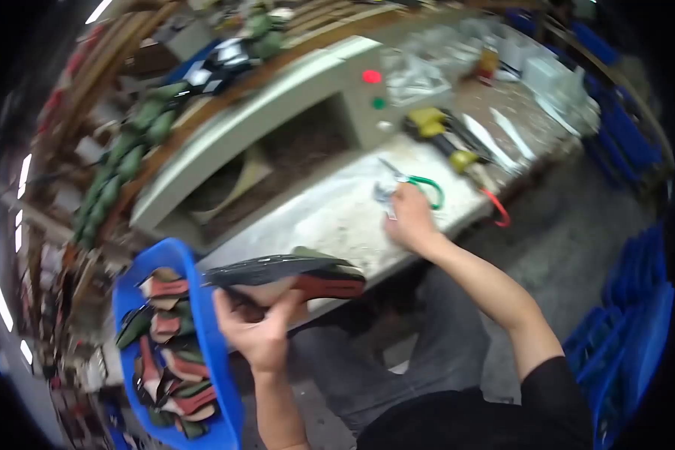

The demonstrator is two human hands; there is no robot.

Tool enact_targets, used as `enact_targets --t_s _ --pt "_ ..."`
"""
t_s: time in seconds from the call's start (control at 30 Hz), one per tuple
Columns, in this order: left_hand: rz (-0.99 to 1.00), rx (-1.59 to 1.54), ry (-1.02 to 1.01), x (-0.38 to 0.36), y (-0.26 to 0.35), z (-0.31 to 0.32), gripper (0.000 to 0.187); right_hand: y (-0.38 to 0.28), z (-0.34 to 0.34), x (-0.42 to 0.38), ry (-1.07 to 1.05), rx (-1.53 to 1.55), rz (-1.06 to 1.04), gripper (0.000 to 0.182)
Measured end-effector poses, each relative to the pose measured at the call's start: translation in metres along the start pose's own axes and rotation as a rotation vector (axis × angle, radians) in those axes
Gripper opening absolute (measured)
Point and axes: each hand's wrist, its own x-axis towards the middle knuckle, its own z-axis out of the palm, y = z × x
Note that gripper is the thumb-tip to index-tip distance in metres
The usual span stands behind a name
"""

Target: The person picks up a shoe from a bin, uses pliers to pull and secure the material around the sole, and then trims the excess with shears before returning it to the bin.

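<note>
My left hand (259, 334) grips a shoe (285, 277) from below, tilted on its side. The shoe has a dark, shiny part and a red-brown part toward one end. My right hand (412, 217) is over the white worktop (330, 217), its fingers closed around something small and silvery-white that is too blurred to make out. Right beside those fingers lies a pair of scissors (431, 189) with green handles, its blades pointing away from me.
At my left stands a blue bin (229, 375) of similar green and red-brown shoes. Behind the worktop is a pale machine housing (277, 101) with a recess. A yellow-and-black tool (446, 139), white blade-like pieces (491, 142) and plastic bags (416, 79) lie farther right. Blue crates (630, 337) are stacked right.
</note>
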Motion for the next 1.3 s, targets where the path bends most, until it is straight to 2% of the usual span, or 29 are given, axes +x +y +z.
enact_targets --t_s 0.03,0.07,0.2,0.23,0.37,0.4,0.43,0.47,0.53,0.6,0.63,0.7,0.77,0.8,0.87,1.07,1.2,1.3 --pt "0.01 0.009 0.103 -0.003 -0.014 0.005 0.062 0.001 0.005 -0.004 0.08 -0.052 -0.014 0.026" --pt "-0.014 -0.013 0.074 -0.005 -0.03 0.015 0.062 0.011 0.004 -0.006 0.065 -0.084 0.01 0.026" --pt "-0.268 -0.593 0.312 -0.019 -0.108 0.035 0.063 0.036 0.002 -0.001 0.005 0.035 0.06 0.027" --pt "-0.279 -0.598 0.317 -0.026 -0.128 0.038 0.063 0.042 0.001 0.004 -0.006 0.027 0.059 0.027" --pt "-0.306 -0.48 0.248 -0.076 -0.2 0.05 0.067 0.061 -0.014 0.01 0.004 0.952 0.567 0.026" --pt "-0.329 -0.47 0.245 -0.08 -0.202 0.048 0.067 0.054 -0.039 0.011 0.008 1.244 0.683 0.026" --pt "-0.239 -0.319 0.314 -0.081 -0.199 0.047 0.069 0.045 -0.067 0.013 0.022 1.539 0.796 0.026" --pt "-0.141 -0.161 0.388 -0.08 -0.192 0.048 0.07 0.044 -0.08 0.005 0.008 1.542 0.815 0.026" --pt "0.066 0.163 0.512 -0.074 -0.17 0.047 0.074 0.038 -0.101 -0.027 -0.091 1.733 0.663 0.027" --pt "0.265 0.773 -0.065 -0.057 -0.128 0.028 0.082 0.019 -0.109 -0.058 -0.261 1.751 0.613 0.022" --pt "0.251 0.788 -0.086 -0.047 -0.117 0.031 0.082 0.002 -0.116 -0.072 -0.26 1.763 0.641 0.022" --pt "0.242 0.706 -0.43 -0.017 -0.113 0.052 0.075 -0.034 -0.129 -0.075 -0.525 1.328 0.594 0.017" --pt "0.215 0.712 -0.525 0.0 -0.118 0.06 0.071 -0.04 -0.121 -0.085 -0.694 1.175 0.48 0.015" --pt "0.191 0.704 -0.611 0.008 -0.122 0.064 0.068 -0.04 -0.115 -0.088 -0.691 1.194 0.494 0.015" --pt "0.129 0.688 -0.79 0.017 -0.128 0.067 0.061 -0.04 -0.1 -0.095 -0.753 1.01 0.283 0.015" --pt "0.089 0.776 -0.797 0.009 -0.128 0.07 0.055 -0.038 -0.06 -0.097 -0.633 1.037 0.194 0.016" --pt "0.072 0.796 -0.806 0.008 -0.128 0.064 0.055 -0.039 -0.052 -0.088 -0.579 0.755 0.11 0.019" --pt "0.04 0.799 -0.838 0.013 -0.13 0.063 0.061 -0.036 -0.04 -0.093 -0.607 0.751 0.105 0.02"
